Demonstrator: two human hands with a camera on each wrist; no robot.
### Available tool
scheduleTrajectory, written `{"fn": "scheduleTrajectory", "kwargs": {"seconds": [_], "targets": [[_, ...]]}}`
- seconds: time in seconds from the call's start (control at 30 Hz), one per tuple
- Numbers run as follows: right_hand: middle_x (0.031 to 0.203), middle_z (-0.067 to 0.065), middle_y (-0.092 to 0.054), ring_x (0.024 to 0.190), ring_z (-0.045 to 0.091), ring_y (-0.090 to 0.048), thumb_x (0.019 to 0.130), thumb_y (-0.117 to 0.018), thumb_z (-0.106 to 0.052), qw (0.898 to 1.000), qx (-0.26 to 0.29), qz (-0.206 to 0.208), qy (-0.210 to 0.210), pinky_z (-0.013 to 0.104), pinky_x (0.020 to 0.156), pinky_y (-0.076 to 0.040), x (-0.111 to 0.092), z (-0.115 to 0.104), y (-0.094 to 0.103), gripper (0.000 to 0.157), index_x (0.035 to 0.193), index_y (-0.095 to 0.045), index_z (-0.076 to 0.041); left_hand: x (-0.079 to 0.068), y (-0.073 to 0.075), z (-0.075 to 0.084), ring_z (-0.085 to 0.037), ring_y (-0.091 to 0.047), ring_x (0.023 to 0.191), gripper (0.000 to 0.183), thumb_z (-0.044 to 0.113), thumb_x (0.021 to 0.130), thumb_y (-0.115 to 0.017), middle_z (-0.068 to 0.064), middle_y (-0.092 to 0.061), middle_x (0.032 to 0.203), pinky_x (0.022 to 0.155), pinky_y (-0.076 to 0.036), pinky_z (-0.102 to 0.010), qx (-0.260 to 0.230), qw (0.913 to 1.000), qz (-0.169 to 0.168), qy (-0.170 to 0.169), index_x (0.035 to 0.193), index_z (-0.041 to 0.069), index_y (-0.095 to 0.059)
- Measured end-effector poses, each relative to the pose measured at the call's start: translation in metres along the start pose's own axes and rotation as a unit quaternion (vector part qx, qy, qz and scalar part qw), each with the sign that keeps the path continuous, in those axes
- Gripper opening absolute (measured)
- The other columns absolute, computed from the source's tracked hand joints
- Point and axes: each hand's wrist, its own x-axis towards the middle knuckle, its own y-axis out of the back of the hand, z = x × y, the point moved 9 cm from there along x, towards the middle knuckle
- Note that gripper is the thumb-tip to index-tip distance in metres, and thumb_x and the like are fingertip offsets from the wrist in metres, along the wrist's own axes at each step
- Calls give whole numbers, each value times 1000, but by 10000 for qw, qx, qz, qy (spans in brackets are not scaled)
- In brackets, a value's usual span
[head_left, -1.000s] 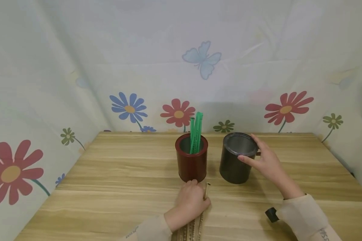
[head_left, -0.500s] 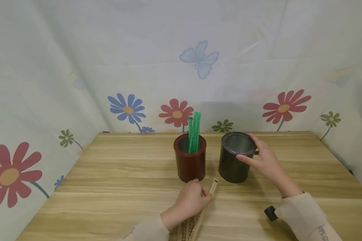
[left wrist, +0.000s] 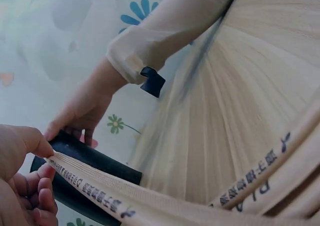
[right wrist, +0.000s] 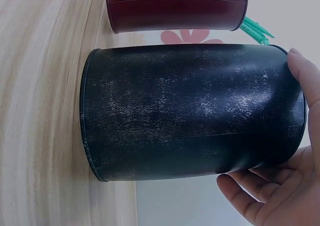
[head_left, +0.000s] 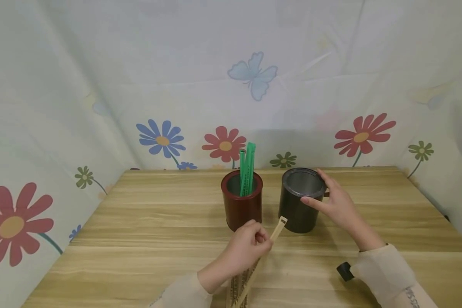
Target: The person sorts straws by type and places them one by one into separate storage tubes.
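Note:
My left hand (head_left: 242,250) pinches a beige wrapped straw (head_left: 277,230) near its upper end between thumb and fingers. The straw slants up to the right, its tip overlapping the black cylindrical holder (head_left: 297,216) in the head view. Below the left hand, more beige wrapped straws (head_left: 235,293) lie on the table, partly hidden by the wrist. Printed lettering shows along the pinched straw (left wrist: 95,193) in the left wrist view. My right hand (head_left: 340,207) grips the upright black holder near its rim, thumb on the near side and fingers round the far right.
A dark red holder (head_left: 241,211) stands just left of the black one, with green wrapped straws (head_left: 249,169) upright in it. Both are on a wood-grain table (head_left: 158,239). Behind hangs a flower-printed cloth (head_left: 177,85). A small black piece (head_left: 345,271) sits by the right cuff.
The left hand has lifted one beige straw away from the others, its tip rising and swinging right toward the black holder. The right hand keeps its grip in place.

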Motion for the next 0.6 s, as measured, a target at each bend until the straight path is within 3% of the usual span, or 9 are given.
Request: {"fn": "scheduleTrajectory", "kwargs": {"seconds": [0.2,0.6], "targets": [[148,31,-32,112,48,-54,85,-70,-43,10000,13,5,-1,61,91,-46,-1,-1,0,94,153,-18,-4,0,9,16,-3,-43,67,10,13,88,-64,2,-48,79,59,-38,-15,-358,9991,70,-224,81,6,-62],[149,31,-31,116,48,-51,85,-70,-42,9999,74,17,72,60,93,-45,-1,-1,0,93,153,-18,-3,4,45,52,-9,-46,74,10,10,90,-65,-11,-52,88,64,-40,-15,-1017,9926,332,-570,88,1,-60]]}}
